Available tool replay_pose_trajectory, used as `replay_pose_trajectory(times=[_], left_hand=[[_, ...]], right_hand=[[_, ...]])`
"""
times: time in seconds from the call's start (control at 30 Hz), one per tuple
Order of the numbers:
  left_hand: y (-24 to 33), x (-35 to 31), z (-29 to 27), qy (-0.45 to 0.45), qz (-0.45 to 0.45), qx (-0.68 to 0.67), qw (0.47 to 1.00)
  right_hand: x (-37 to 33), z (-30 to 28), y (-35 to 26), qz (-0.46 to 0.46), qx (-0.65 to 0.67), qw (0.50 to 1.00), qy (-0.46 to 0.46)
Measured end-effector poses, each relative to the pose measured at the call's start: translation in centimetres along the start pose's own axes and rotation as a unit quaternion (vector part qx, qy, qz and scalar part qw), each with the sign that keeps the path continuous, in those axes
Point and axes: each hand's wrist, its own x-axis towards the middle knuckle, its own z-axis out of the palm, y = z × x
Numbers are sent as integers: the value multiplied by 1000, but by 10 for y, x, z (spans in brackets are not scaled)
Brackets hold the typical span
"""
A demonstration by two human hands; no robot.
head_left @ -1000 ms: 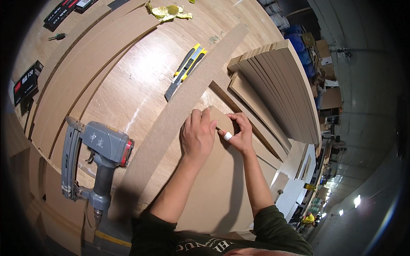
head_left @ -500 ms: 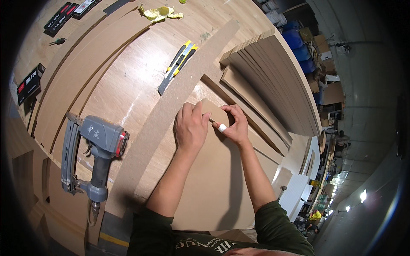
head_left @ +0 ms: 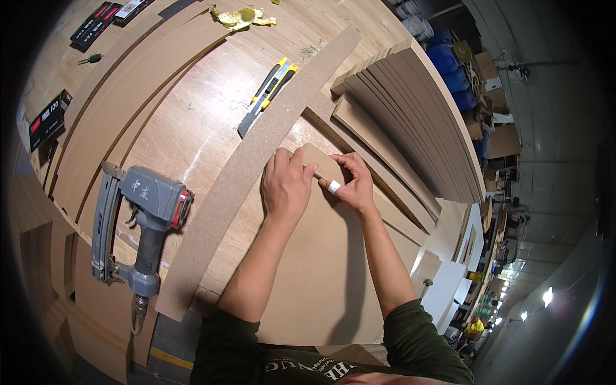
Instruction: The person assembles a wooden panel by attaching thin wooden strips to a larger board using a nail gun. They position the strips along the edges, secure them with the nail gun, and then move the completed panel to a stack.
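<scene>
Both hands (head_left: 321, 183) on board piece (head_left: 321, 163), seemingly.

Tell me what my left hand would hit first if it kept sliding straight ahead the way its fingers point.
Probably the long curved brown fibreboard strip, lying just past the left hand, though the fingertips may already touch it; the yellow-and-black utility knife lies beyond.
</scene>
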Motion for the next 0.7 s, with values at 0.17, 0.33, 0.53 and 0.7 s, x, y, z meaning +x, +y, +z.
replay_pose_trajectory(times=[0.17, 0.33, 0.53, 0.7], left_hand=[[0, 1, 0, -8, -5, -2, 1000], [4, 2, -3, -7, -6, 15, 1000], [-4, -8, -11, 0, -10, -1, 1000], [-2, -57, -144, 71, -28, -28, 997]], right_hand=[[0, -1, 0, 1, -13, 1000, -2], [0, 1, -2, 5, -14, 1000, 1], [0, 4, -8, -41, 49, 998, 18], [-7, -6, -5, -19, -35, 999, 35]])
